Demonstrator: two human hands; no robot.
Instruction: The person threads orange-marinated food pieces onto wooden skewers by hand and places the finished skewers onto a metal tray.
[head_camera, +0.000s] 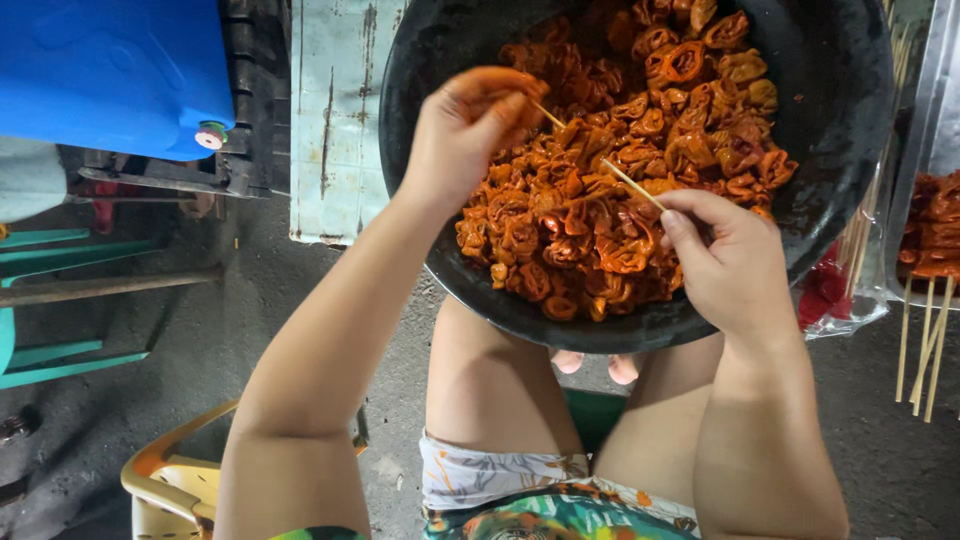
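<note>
A large black basin (470, 280) occupies the upper centre and upper right of the frame, resting above the seated person's bare knees. It holds a heap of orange-red marinated meat pieces (620, 160), curled and glossy. The left hand (470, 125), at upper centre, has its fingers pinched closed on one end of a thin bamboo skewer (600, 160); the stick runs down and right across the heap. The right hand (725, 260), at centre right over the basin's near rim, has its fingers curled closed around the skewer's other end, touching a meat piece there. At the right edge, a metal tray (935, 120) carries filled skewers (930, 340), their bare stick ends pointing down the frame. Just left of the tray lies a clear bag of spare sticks (860, 240). A blue plastic container (110, 70) fills the upper left. A yellow plastic chair (170, 480) shows at lower left.
</note>
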